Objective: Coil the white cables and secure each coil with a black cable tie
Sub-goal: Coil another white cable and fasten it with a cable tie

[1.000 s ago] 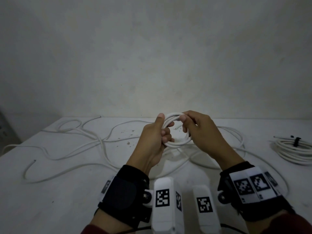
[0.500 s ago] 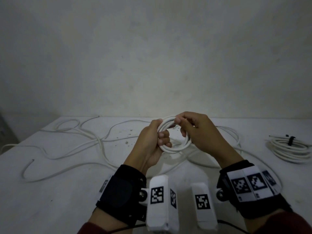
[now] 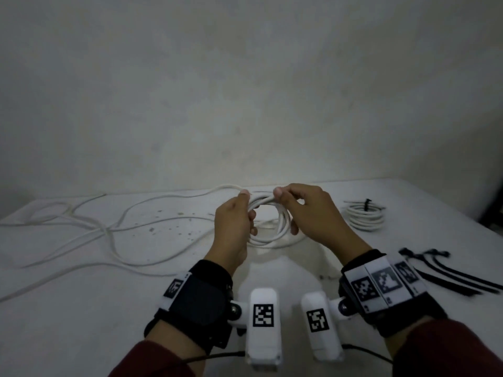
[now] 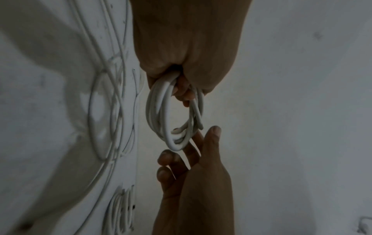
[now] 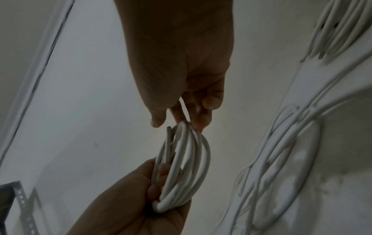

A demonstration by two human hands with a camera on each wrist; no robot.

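No readable text, only black-and-white square code markers on wrist bands [image 3: 382, 285] and white camera housings [image 3: 263, 317]

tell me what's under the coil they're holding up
Under the held coil, loose white cable trails across the table. The hands hide part of it.

All views are dimly lit and grainy. Corners are darkened in the head view; motion blur is seen along both wrist views' edges.
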